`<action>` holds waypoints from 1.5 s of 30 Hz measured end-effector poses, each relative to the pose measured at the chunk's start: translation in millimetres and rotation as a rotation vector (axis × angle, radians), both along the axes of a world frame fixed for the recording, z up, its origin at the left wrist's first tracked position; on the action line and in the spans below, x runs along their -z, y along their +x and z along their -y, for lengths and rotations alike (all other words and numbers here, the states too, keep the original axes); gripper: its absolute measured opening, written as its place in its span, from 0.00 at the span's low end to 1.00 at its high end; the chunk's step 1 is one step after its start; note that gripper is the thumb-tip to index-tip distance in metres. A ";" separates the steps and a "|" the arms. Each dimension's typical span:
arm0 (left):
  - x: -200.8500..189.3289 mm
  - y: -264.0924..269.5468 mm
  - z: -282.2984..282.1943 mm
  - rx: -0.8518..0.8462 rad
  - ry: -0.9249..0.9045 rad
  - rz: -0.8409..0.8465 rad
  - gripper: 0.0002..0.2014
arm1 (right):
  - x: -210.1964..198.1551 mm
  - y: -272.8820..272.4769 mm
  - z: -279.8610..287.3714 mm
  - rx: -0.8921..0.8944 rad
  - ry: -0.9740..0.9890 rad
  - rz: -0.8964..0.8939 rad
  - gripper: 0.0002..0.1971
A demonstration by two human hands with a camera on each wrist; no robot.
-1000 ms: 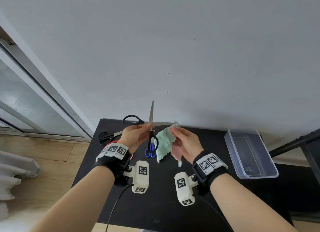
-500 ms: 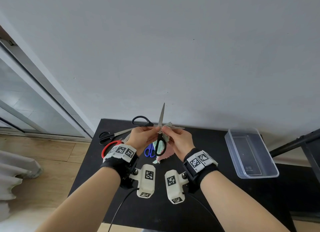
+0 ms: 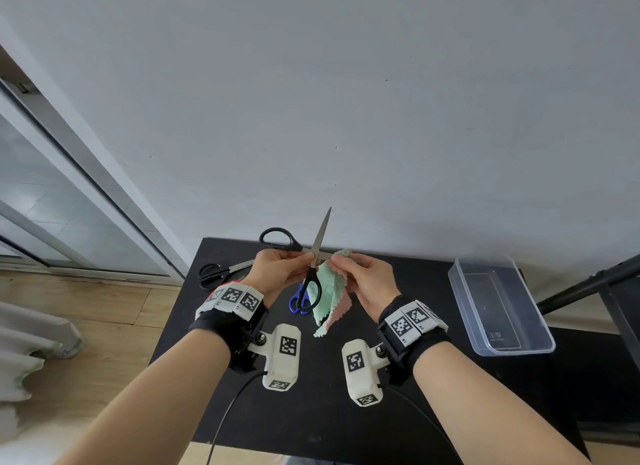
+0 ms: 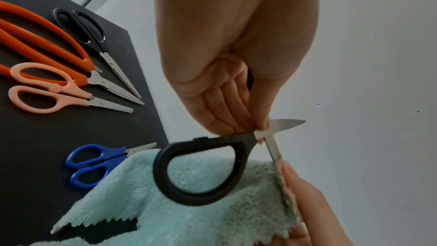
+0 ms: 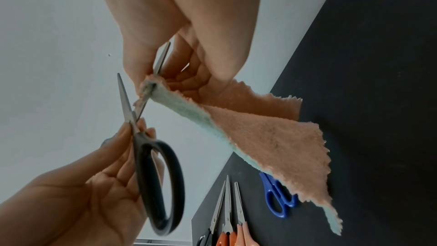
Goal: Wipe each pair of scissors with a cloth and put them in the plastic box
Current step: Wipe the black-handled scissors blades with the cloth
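Scissors [image 3: 313, 274] with black handles are pinched by the left hand [image 3: 277, 269] while the right hand [image 3: 367, 280] pinches the cloth [image 3: 329, 291] around one blade, near the plastic box [image 3: 498, 303].

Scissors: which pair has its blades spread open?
The big black-handled scissors in the left hand, one blade wrapped in the cloth. The four pairs whose blades show on the table lie closed.

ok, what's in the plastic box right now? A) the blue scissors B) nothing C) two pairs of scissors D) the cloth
B: the plastic box sits empty at the table's right, the blue scissors lie on the table, and the right hand holds the cloth.
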State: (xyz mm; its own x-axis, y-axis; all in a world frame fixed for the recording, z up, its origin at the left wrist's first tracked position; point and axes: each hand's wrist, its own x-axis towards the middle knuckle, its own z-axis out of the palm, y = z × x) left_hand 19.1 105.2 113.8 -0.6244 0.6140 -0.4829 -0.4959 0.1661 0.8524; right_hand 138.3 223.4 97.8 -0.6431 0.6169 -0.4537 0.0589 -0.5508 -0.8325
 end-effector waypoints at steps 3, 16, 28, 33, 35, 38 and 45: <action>-3.2 1.5 1.6 -0.006 0.004 0.000 0.08 | -1.3 2.0 -2.4 -0.019 0.021 0.015 0.12; -11.8 8.0 3.6 -0.061 0.049 0.026 0.02 | -8.6 21.3 -16.6 -0.051 0.058 0.022 0.01; -8.2 -6.7 19.6 -0.041 -0.108 -0.073 0.04 | -11.6 34.9 -37.2 0.015 -0.015 -0.040 0.01; -16.6 2.5 13.5 0.104 -0.136 -0.214 0.06 | -17.5 20.0 -24.5 -0.121 -0.094 -0.105 0.03; -19.3 5.3 11.5 0.128 -0.147 -0.266 0.05 | -17.7 15.3 -18.9 -0.183 -0.091 -0.106 0.05; -21.7 8.4 8.7 0.134 -0.143 -0.296 0.02 | -18.2 9.0 -11.1 -0.231 -0.064 -0.107 0.06; -20.2 6.9 9.6 0.164 -0.146 -0.330 0.03 | -19.5 1.9 -6.3 -0.273 -0.038 -0.086 0.10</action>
